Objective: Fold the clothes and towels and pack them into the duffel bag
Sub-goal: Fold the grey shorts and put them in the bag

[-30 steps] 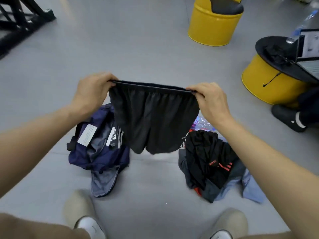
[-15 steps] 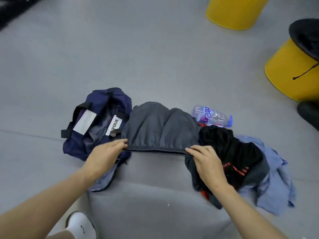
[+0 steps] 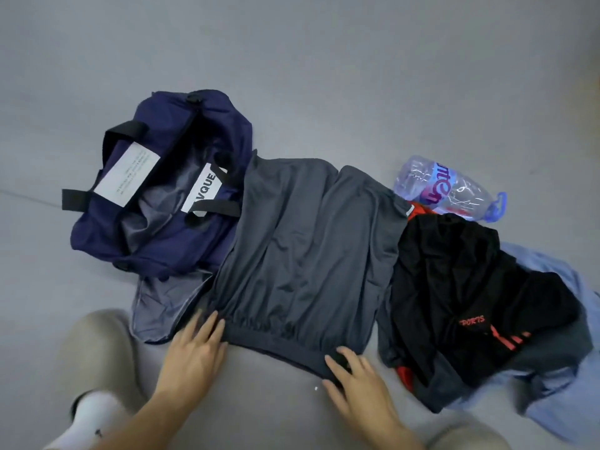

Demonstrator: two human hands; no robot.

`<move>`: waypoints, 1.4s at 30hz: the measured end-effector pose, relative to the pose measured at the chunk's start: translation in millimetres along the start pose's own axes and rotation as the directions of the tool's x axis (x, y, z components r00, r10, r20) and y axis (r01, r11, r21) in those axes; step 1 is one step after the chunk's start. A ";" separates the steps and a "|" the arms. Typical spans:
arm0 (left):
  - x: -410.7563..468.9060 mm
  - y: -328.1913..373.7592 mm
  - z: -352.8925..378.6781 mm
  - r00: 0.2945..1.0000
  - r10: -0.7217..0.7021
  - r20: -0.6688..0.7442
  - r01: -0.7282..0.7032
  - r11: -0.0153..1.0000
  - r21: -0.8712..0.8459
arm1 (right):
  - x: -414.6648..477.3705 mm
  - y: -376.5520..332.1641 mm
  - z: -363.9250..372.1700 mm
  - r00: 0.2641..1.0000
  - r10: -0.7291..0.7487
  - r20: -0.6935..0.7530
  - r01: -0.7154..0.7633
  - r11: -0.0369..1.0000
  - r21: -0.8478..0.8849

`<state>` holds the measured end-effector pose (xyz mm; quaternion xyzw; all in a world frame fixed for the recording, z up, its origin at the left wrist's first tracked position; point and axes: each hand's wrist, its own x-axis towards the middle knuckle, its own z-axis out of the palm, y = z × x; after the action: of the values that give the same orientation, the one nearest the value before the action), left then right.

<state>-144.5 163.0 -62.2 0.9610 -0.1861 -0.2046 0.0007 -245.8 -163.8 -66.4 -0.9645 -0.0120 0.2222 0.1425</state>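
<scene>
Dark grey shorts (image 3: 305, 254) lie spread flat on the grey floor, waistband toward me. My left hand (image 3: 194, 355) rests flat at the waistband's left corner, fingers apart. My right hand (image 3: 354, 378) lies on the waistband's right end, fingers spread over the cloth. A navy duffel bag (image 3: 168, 190) stands unzipped just left of the shorts, its grey lining showing. To the right sits a heap of clothes: a black garment with red lettering (image 3: 467, 297) on top of a light blue one (image 3: 571, 384).
A crushed clear plastic bottle (image 3: 451, 190) with a blue cap lies behind the clothes heap. My beige shoe and white sock (image 3: 94, 368) are at the lower left, beside the bag's loose grey flap (image 3: 162, 303). Bare grey floor stretches beyond.
I lowered the shorts from mid-air onto the floor and drew the waistband toward me. The legs now lie flat. My hands went from pinching the waistband to lying on it.
</scene>
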 end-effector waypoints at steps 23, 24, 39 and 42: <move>50.7 234.9 15.4 0.969 0.216 0.121 -0.163 0.925 -0.344 | 209.1 124.0 -149.4 0.859 0.496 -0.127 -0.510 0.851 -0.126; 50.9 235.8 16.1 0.967 0.210 0.148 -0.151 0.930 -0.335 | 210.7 125.4 -147.5 0.857 0.500 -0.127 -0.514 0.849 -0.120; 25.5 171.2 -20.6 0.998 -0.010 -0.055 -0.035 0.660 -0.750 | 219.3 40.1 -172.3 0.855 0.380 -0.353 -0.155 0.836 0.526; 28.6 138.5 -23.9 0.971 -0.170 -0.170 -0.034 0.603 -0.797 | 258.8 0.4 -179.7 0.856 0.397 -0.330 -0.117 0.773 0.624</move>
<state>-160.4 22.0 -40.7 0.8835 -0.0377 -0.1538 0.4408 64.9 -190.3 -21.8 -0.8896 0.2254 0.0067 0.3972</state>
